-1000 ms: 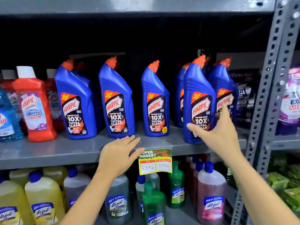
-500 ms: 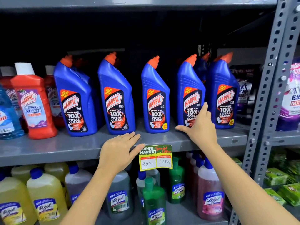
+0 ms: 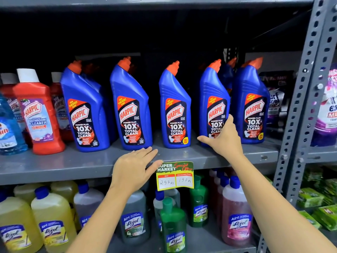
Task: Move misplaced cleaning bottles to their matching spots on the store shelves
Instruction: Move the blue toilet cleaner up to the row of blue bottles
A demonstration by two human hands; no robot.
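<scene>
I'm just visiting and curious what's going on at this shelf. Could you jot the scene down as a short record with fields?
Place: grey metal store shelf
Front row: five blue Harpic toilet-cleaner bottles with orange caps
Left hand: flat on the shelf edge, open, holding nothing
Right hand: open, palm against the fourth blue Harpic bottle
Beside the row: red Harpic bathroom-cleaner bottle
Tag: yellow-green price label

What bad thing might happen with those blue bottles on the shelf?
The right hand presses on the fourth blue Harpic bottle, which stands close to the fifth one; a hard nudge might tip either. The left hand rests beside the price tag and might knock it off the shelf edge.
</scene>
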